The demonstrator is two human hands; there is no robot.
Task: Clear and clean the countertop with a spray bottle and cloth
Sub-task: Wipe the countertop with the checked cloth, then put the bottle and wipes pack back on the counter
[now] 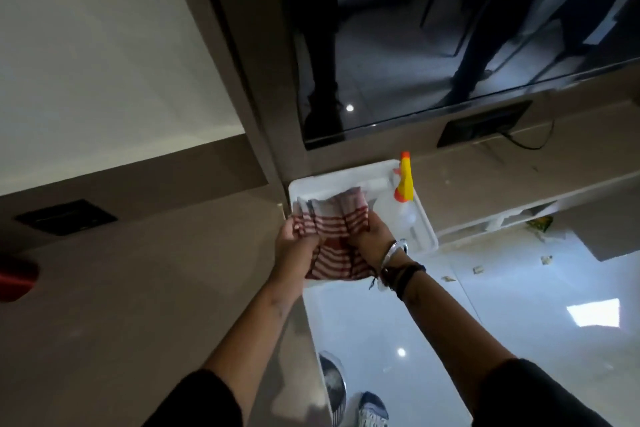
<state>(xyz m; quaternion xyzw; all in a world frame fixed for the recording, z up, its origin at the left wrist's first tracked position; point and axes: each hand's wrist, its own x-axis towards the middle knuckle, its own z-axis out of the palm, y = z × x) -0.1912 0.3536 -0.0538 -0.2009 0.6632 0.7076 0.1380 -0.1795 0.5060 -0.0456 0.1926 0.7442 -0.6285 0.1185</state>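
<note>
Both hands, left hand (297, 242) and right hand (372, 236), clutch the striped cloth (334, 236) over the white tray (424, 229) beside the spray bottle (403, 203), seemingly gathering it for wiping.

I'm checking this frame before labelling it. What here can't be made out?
Head view only:
- Part of the white tray: covered by the striped cloth and both hands.
- Fingers of the left hand and right hand: partly buried in cloth folds.
- Liquid level in the spray bottle: clear body against white tray, unreadable.
- Red object: cut off by the left edge.
- Scraps on the floor: too small to identify.
</note>
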